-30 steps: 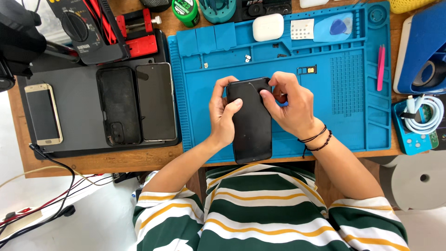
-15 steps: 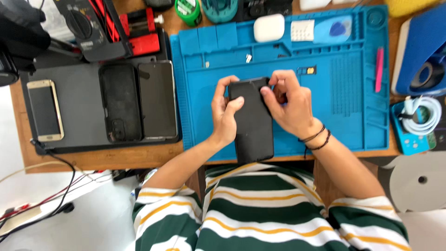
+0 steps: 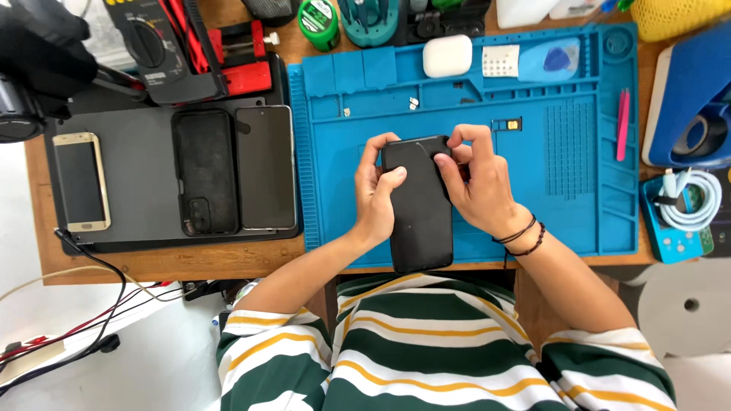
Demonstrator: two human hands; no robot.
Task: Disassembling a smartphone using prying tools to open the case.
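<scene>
A wooden workbench [image 3: 164, 265] carries 2 mats side by side — a blue repair mat [image 3: 586, 213] and a dark grey mat [image 3: 137, 167] — plus a blue tape dispenser [image 3: 689, 99].

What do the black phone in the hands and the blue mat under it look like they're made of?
Black phone: probably glass or glossy plastic; its smooth face shows a faint sheen. Blue mat: likely silicone rubber; matte, with moulded ridges and compartments.

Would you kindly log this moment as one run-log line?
left hand: grips black phone | right hand: fingers at phone's top edge | under: blue mat
</scene>
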